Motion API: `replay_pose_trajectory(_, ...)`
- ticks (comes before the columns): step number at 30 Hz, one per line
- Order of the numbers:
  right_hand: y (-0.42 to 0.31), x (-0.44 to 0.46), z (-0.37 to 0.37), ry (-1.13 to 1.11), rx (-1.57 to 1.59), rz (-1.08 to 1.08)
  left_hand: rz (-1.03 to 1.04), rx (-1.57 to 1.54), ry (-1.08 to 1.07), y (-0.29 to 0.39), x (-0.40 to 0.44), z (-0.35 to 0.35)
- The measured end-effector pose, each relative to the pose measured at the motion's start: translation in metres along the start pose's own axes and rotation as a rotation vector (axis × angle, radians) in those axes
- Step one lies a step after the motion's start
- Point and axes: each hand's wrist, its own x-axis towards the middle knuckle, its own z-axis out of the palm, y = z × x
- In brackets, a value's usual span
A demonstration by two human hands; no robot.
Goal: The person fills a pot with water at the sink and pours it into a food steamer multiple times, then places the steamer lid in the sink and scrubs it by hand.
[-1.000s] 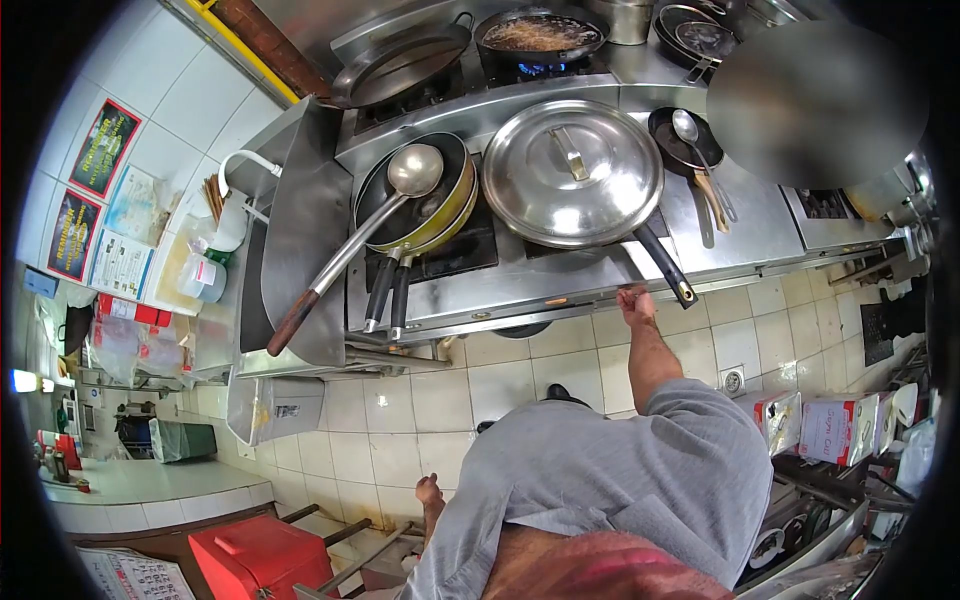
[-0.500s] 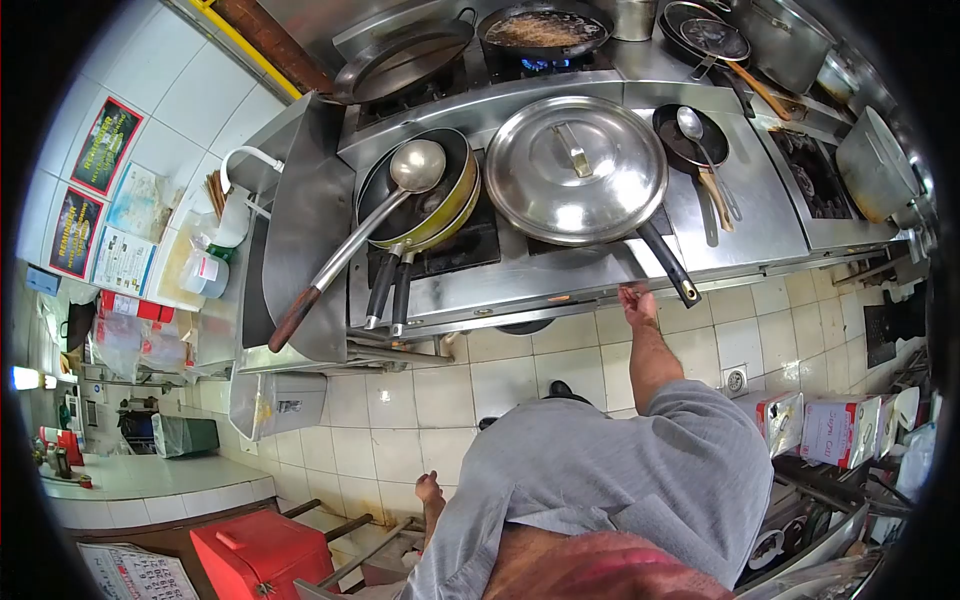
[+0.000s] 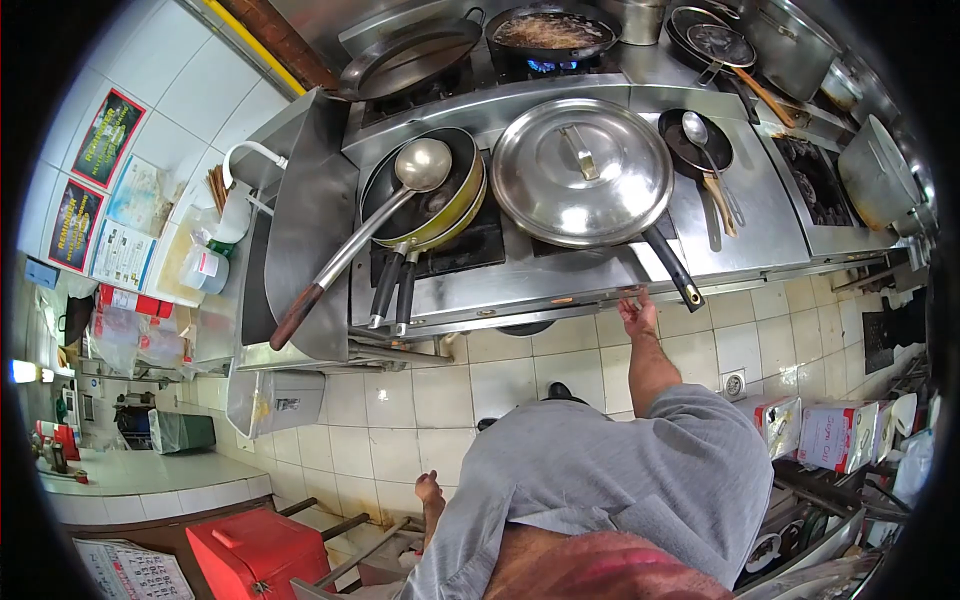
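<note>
My right hand (image 3: 637, 314) reaches to the stove's front edge, below the handle of a pan under a large steel lid (image 3: 583, 172). Its fingers are curled up against the front panel; what they grip is hidden. Down at my side hangs my left hand (image 3: 429, 488), small in view, loosely curled with nothing visible in it. On the stove (image 3: 560, 292), to the left of the lid, two nested frying pans (image 3: 462, 212) hold a long-handled ladle (image 3: 422, 165). A small pan (image 3: 672, 135) with a spoon (image 3: 694, 126) across it sits right of the lid.
Behind, a wok (image 3: 556, 32) of bubbling liquid stands over a blue flame (image 3: 552, 67), beside a wide empty pan (image 3: 415, 58). Pots (image 3: 880, 172) stand at the right. A white faucet (image 3: 250, 150) is on the left. A red box (image 3: 255, 555) sits lower left.
The view has shifted slightly. My right hand remains at the stove's front edge, its fingers turned a little differently. My left hand and the cookware stay in place.
</note>
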Motion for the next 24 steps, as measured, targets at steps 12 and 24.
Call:
replay_pose_trajectory(12,0.126,-0.010,-0.048,-0.878,-2.246,-0.185,-0.127,-0.083,-0.035,-0.039,0.022,-0.015)
replay_pose_trajectory(24,0.336,-0.116,0.062,-1.022,-1.877,0.020,-0.402,-0.410,-0.074,-0.138,0.135,-0.095)
